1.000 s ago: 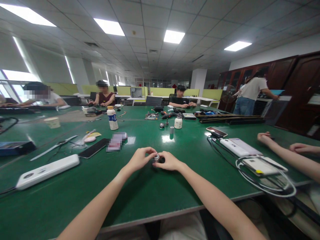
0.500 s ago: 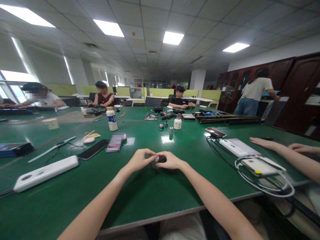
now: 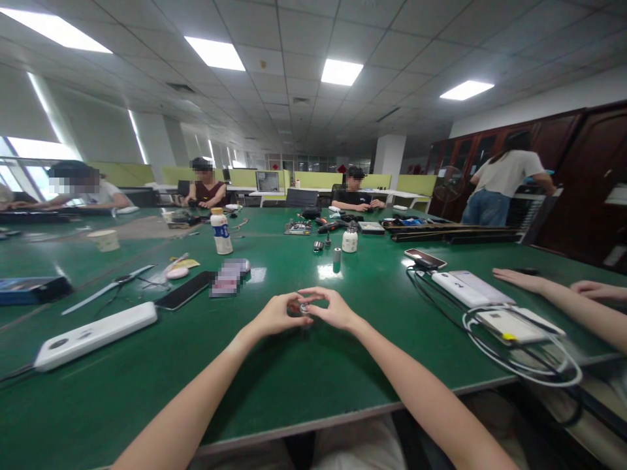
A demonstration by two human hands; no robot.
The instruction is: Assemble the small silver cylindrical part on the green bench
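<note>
Over the green table, my left hand and my right hand meet around a small silvery metal cylinder. Fingers of both hands curl about it, and its upper end shows between them. The fingers partly hide its lower part, so I cannot tell whether it rests on the table. Farther off, a similar grey cylinder stands upright. Behind that are a small dark metal part, a pair of short metal pieces and a white jar.
To the left lie a white power strip, a black phone and a bottle. On the right are white devices with a coiled cable, near another person's hand. Several people are around the table.
My fingers have shifted their hold on the small cylinder; my right fingers now reach over its top and my left thumb sits lower. The view has moved slightly.
</note>
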